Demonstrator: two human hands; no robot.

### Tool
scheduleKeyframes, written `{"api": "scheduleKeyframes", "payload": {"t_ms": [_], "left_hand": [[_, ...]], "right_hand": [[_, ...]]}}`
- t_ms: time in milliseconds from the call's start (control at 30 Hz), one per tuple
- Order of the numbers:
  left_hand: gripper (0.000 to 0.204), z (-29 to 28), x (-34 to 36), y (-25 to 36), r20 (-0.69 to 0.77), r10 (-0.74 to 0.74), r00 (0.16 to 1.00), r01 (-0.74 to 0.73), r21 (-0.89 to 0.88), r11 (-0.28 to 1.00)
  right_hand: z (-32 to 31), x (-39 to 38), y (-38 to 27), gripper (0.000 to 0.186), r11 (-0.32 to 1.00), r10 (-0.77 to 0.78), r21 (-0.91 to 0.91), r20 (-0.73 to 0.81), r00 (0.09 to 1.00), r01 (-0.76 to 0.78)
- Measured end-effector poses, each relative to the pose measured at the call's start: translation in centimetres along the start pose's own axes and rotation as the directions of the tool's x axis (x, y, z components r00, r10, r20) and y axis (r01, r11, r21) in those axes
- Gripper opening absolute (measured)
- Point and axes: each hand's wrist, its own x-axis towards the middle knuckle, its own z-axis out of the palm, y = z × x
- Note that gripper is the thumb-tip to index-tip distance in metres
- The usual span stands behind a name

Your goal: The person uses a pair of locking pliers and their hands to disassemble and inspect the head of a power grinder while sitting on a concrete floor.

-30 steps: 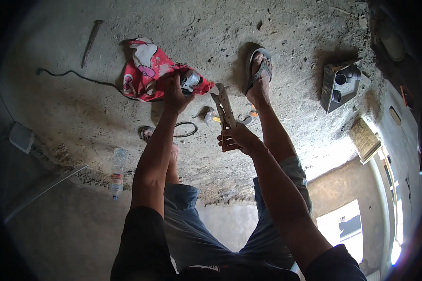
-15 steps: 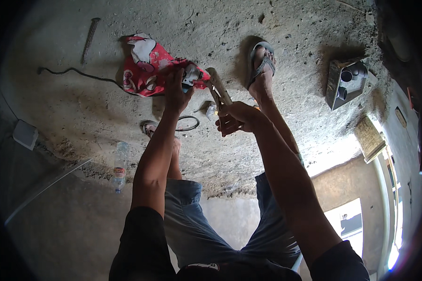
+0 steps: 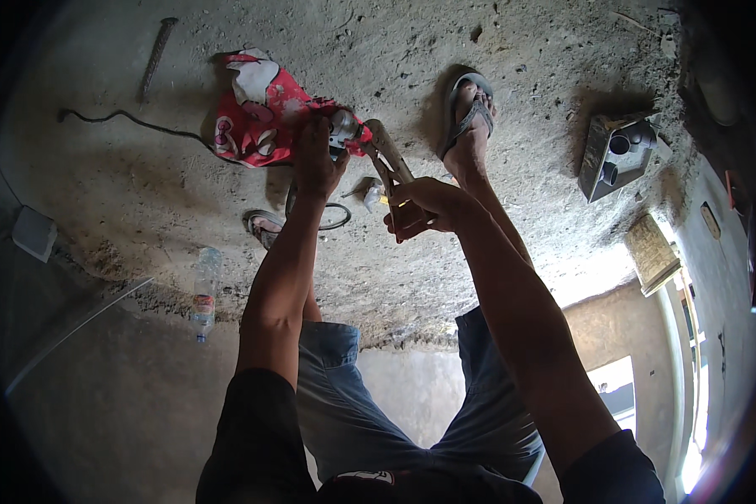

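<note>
My left hand is closed around a power tool with a grey metal head, which looks like an angle grinder. A red, white-patterned cloth covers most of its body. In my right hand are locking pliers, the fingers wrapped round the handles. Their jaws meet the end of the tool's head; exactly what they bite on is too small to tell. A black cord trails out leftward from beneath the cloth.
Rough concrete floor surrounds my sandalled feet. A ribbed metal bar lies at far left, a plastic bottle nearer. Between my feet are a black cable loop and a small clear plastic piece. A box of dark pipe fittings stands right.
The whole view has shifted slightly. Both hands keep their grips on the grinder and the locking pliers, with hardly any movement between them.
</note>
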Motion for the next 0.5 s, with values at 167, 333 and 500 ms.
{"api": "scheduleKeyframes", "payload": {"t_ms": [167,333,500], "left_hand": [[0.07,-0.1,0.31,0.04,-0.102,0.071,0.992,-0.072,-0.007,0.997],[0.068,-0.3,0.34,0.38,-0.056,0.021,0.998,-0.022,-0.013,1.0],[0.068,-0.44,0.34,0.47,-0.034,-0.006,0.999,0.005,-0.044,0.999]], "right_hand": [[0.31,-0.01,-0.55,0.031,1.0,-0.002,-0.026,-0.024,1.0,0.001],[0.59,0.06,-0.64,0.029,1.0,-0.004,-0.026,-0.015,1.0,0.003],[0.64,0.08,-0.87,0.028,0.997,-0.008,-0.076,0.026,1.0,0.01]]}}
